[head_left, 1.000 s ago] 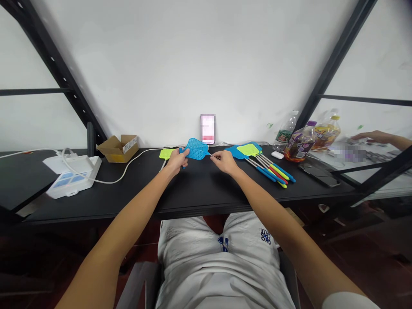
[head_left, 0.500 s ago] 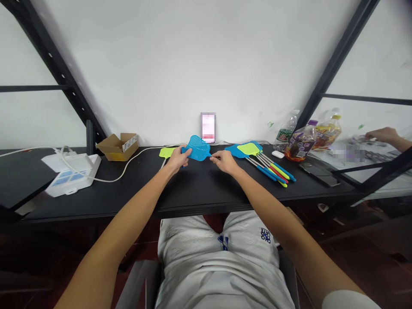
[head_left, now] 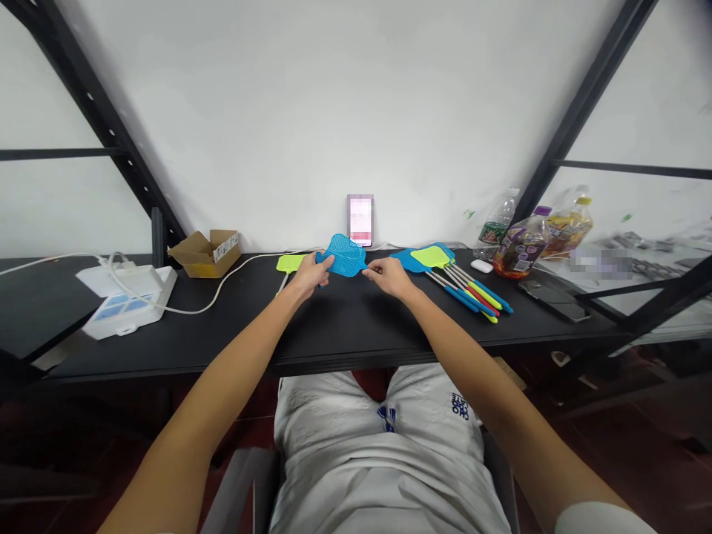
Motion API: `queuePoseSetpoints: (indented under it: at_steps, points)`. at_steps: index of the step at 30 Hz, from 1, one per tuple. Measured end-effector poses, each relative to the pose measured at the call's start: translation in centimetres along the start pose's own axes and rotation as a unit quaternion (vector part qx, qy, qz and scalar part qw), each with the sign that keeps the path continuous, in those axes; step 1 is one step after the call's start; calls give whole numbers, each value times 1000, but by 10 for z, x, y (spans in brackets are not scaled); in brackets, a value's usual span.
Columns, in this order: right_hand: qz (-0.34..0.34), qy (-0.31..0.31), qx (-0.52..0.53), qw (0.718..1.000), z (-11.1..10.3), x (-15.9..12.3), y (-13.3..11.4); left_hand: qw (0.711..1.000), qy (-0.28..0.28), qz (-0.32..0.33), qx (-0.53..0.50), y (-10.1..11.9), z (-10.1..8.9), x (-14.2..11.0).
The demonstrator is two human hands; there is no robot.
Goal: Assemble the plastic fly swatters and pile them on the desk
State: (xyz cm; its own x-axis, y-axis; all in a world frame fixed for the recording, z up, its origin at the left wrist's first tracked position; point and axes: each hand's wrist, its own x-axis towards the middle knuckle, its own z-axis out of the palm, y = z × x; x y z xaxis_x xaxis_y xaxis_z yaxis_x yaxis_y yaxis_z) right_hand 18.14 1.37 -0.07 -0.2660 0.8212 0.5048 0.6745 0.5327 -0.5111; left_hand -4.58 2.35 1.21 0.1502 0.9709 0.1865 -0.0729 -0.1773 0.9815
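Note:
A blue perforated fly swatter head [head_left: 347, 256] is held above the black desk between my two hands. My left hand [head_left: 312, 274] is closed on its left edge, the thumb lying on top; a further bit of blue shows by these fingers, too small to make out. At the narrow neck on the other side, my right hand [head_left: 389, 276] pinches with thumb and fingertips. Behind my left hand lies a lime-green fly swatter [head_left: 290, 262], partly covered. Several blue and green swatters are piled to the right, a lime-green head [head_left: 432, 257] on top, their coloured handles [head_left: 478, 298] pointing toward the front right.
A phone [head_left: 360, 221] leans upright against the wall. Drink bottles [head_left: 523, 243], a white case [head_left: 481, 265] and a dark phone [head_left: 553, 301] stand or lie at right. On the left are an open cardboard box [head_left: 205, 256], a white device [head_left: 130, 302] and a white cable [head_left: 219, 285].
Both hands keep their hold on the blue swatter, almost unmoved. The whole view has shifted very slightly. A person's hand at the far right has gone out of view.

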Motion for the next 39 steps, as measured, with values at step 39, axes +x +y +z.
queuePoseSetpoints:
  at_steps: [39]
  points:
    - [74, 317, 100, 940, -24, 6, 5, 986, -77, 33, 146, -14, 9, -5]
